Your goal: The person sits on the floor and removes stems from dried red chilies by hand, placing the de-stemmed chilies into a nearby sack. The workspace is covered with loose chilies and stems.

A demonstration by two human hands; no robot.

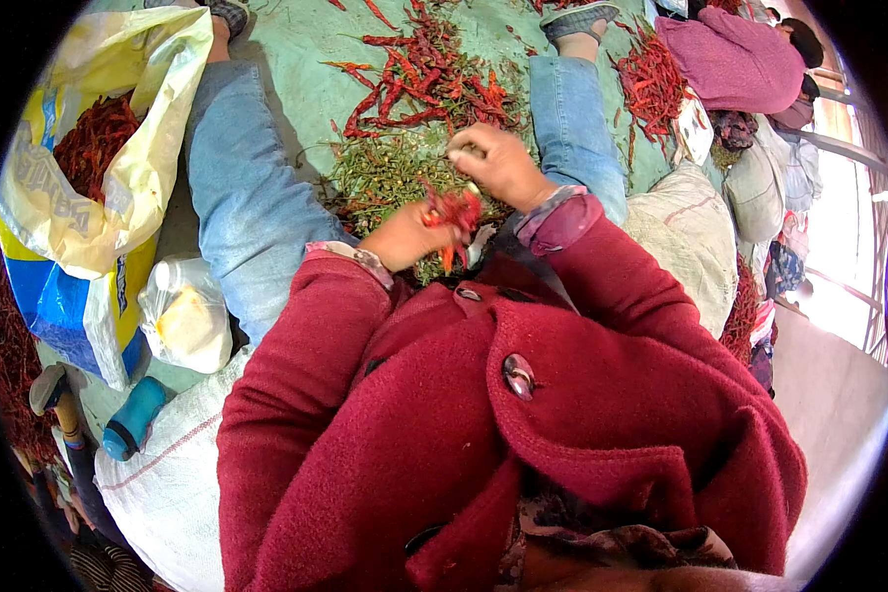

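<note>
My left hand is closed around a small bunch of dried red chili peppers, held low near my coat. Up and to the right, my right hand is curled above the plant debris, thumb and fingers close together; whether something small is pinched there cannot be told. Beneath both hands lies a heap of green chili stems. Beyond it, between my outstretched legs, a loose pile of dried red chili peppers spreads on the green floor covering.
On the left stand an open plastic sack holding red chilies, a tied plastic bag and a blue bottle. At right are another chili pile, a stuffed woven sack and a person in pink.
</note>
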